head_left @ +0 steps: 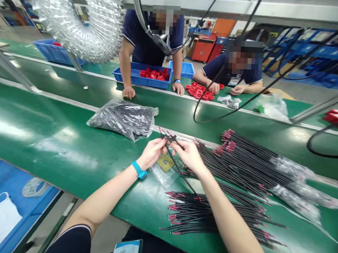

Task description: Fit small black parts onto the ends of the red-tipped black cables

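My left hand (152,152) pinches a thin black cable (176,165) near its upper end, where red wire tips stick out. The cable slants down to the right, under my right forearm. Close beside it, my right hand (189,157) is closed on a small black part (171,138) that touches or nearly touches the cable; its exact kind is too small to make out. Below my hands lies a yellowish square plate (165,162) with a hole, by a clear plastic bag (166,177). A bundle of cut black cables (192,212) with red ends rests under my right forearm.
More black cable bundles (246,164), partly in plastic, lie to the right. A bag of black parts (125,118) sits ahead. Two people work across the green bench, near a blue bin (123,77) and red parts (199,91). A black cable loop (214,119) hangs down.
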Demonstrator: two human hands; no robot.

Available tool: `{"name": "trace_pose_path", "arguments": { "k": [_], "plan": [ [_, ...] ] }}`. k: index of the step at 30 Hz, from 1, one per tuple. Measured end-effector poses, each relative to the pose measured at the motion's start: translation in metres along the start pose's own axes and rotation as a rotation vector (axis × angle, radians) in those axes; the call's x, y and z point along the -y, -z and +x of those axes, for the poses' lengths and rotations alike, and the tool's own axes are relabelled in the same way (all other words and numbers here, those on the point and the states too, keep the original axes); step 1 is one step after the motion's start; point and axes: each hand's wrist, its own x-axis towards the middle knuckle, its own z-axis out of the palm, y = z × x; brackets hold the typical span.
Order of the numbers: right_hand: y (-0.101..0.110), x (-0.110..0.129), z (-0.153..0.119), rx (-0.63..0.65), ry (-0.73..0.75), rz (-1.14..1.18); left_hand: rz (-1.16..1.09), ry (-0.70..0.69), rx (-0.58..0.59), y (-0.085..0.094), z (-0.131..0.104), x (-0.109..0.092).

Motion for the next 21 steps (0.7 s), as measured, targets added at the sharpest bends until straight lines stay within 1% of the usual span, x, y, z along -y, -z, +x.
{"name": "trace_pose_path", "arguments": {
  "k": [2,5,12,21],
  "plan": [
    [-0.015,-0.007,0.009,-0.002,0.006,0.097,0.011,-0.013,0.04,0.0,0.0,-0.001],
    [-0.024,-0.017,0.016,-0.033,-0.003,0.19,0.008,-0.014,0.053,0.0,0.001,-0.002],
    [-0.025,-0.023,0.014,-0.054,-0.019,0.248,-0.02,-0.016,0.053,0.001,0.003,0.002],
    [-0.026,-0.024,0.011,-0.084,-0.014,0.154,-0.015,-0.017,0.008,0.004,0.004,0.004]
  ]
}}
